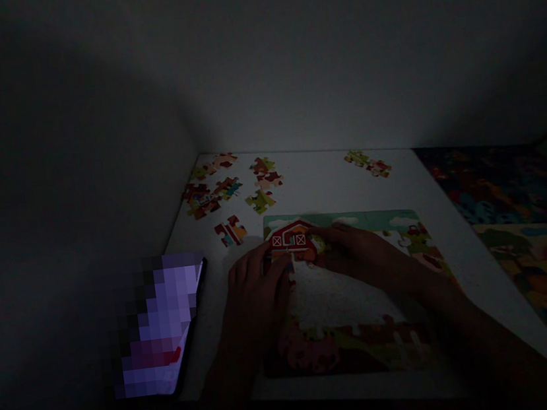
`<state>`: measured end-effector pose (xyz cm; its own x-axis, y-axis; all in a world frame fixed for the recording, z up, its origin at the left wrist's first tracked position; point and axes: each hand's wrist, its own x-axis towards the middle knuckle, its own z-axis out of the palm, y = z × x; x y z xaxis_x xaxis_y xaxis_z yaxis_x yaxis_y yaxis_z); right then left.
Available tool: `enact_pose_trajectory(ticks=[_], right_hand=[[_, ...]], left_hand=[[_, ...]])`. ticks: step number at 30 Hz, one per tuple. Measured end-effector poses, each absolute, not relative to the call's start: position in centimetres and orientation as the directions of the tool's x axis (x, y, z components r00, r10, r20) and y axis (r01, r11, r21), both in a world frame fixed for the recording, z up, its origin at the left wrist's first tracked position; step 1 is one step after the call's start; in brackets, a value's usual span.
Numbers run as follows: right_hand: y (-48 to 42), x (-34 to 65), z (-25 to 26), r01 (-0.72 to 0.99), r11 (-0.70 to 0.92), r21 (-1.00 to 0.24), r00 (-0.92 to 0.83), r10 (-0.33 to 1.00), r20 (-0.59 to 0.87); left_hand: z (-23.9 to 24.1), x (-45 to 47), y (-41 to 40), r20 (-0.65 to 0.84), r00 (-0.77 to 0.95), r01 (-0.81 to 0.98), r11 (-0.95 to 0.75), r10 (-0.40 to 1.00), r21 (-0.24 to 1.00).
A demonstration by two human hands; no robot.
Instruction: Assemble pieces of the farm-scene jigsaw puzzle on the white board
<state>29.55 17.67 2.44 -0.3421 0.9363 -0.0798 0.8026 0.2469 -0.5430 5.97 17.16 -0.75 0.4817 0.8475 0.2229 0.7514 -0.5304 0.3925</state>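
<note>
A partly assembled farm jigsaw puzzle (364, 340) lies on the white table, its edge joined around a bare middle. At its upper left is a red barn section (290, 235) with white-framed windows. My left hand (256, 287) is bent around the barn's left side, thumb and fingertips pressed on its pieces. From the other side my right hand (359, 251) reaches in, its fingers closed at the barn's right edge by a green-and-yellow piece (322, 242). Dim light and my fingers hide exactly where they grip.
Several loose jigsaw pieces (205, 197) are spread over the far left of the table (315, 180). More pieces (368, 163) lie near the back edge. A lit phone (168, 324) leans at the left. Colourful printed pictures (546, 231) are on the right, with a wall (296, 62) behind.
</note>
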Motion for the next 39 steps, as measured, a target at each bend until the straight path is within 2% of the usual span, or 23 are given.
enact_pose_trajectory(ticks=[10,27,39], right_hand=[[17.61,29.34,2.03,0.799,0.305,-0.518,-0.371,0.928,-0.025],[17.66,29.3,2.12,0.789,0.204,-0.579,-0.304,0.95,-0.078],[17.72,29.43,1.76,0.78,0.221,-0.585,-0.311,0.949,-0.057]], left_hand=[[-0.77,6.12,17.21,0.228,0.488,0.766,-0.539,0.842,0.35],[-0.59,6.33,17.21,0.21,0.494,0.784,-0.537,0.844,0.311],[-0.6,6.32,17.26,0.206,0.49,0.787,-0.531,0.847,0.315]])
